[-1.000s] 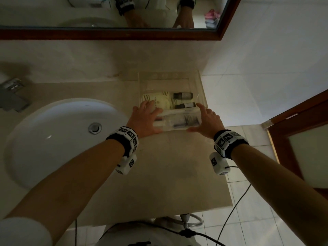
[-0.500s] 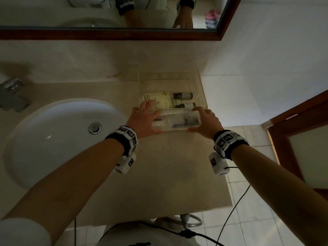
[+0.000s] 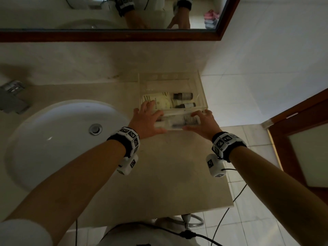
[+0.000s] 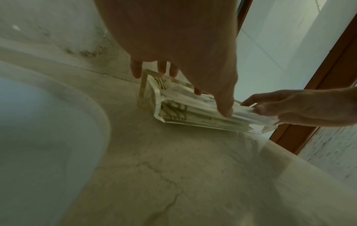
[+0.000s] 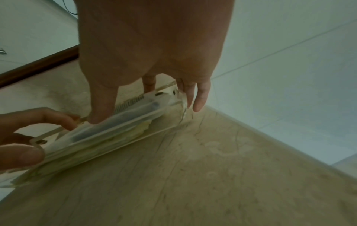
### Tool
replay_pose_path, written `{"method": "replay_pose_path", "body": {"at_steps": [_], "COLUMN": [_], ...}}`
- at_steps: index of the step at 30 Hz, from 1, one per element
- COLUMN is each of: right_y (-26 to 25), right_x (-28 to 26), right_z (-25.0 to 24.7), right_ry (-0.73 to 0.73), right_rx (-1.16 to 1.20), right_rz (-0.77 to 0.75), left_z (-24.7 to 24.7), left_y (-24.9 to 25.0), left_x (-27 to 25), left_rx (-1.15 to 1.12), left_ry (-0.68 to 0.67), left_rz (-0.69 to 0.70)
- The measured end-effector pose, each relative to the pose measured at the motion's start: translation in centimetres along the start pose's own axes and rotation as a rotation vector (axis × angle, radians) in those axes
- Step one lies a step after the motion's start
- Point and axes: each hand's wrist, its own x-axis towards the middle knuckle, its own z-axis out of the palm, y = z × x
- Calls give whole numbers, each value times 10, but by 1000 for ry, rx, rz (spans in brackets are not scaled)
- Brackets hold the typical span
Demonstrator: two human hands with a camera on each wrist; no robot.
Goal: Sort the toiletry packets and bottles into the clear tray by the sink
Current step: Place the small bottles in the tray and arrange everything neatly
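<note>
The clear tray (image 3: pixel 200 86) stands on the counter against the back wall, right of the sink. In it lie cream packets (image 3: pixel 158 102) and two small dark-capped bottles (image 3: pixel 182 96). A clear packet (image 3: pixel 179 121) with a dark item inside lies along the tray's near wall. My left hand (image 3: pixel 152 118) pinches its left end between thumb and index finger. My right hand (image 3: pixel 202 121) holds its right end, thumb on the near side. In the right wrist view my thumb (image 5: pixel 100 113) presses on the packet (image 5: pixel 119 123). The left wrist view shows cream packets (image 4: pixel 173 111) behind the clear wall.
The white sink basin (image 3: pixel 53 139) fills the counter's left, with a tap (image 3: pixel 12 96) behind it. A wood-framed mirror (image 3: pixel 106 35) hangs above. The counter's edge (image 3: pixel 229 174) drops to tiled floor at right, next to a wooden door (image 3: pixel 301 121). Cables hang below my wrists.
My right fingers have drawn in from a spread pose and closed on the packet's right end. The packet and my left hand have barely shifted.
</note>
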Motion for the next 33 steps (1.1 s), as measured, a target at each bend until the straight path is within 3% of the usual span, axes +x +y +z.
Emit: {"method": "replay_pose_path", "body": {"at_steps": [15, 18, 23, 26, 33], "right_y": [-7, -4, -4, -7, -10], "right_x": [3, -2, -10, -7, -8], "right_z": [9, 6, 13, 12, 6], "right_ry": [103, 110, 256, 225, 225], "right_rx": [8, -10, -123, -189, -344], "right_rz": [25, -9, -128, -208, -548], "left_z": [5, 3, 2, -2, -5], "left_y": [5, 8, 11, 9, 3], "left_x": [6, 7, 8, 7, -4], "left_rx": [-11, -16, -5, -37, 19], "left_ry": [106, 98, 86, 64, 135], "left_rz": [-40, -54, -35, -5, 357]}}
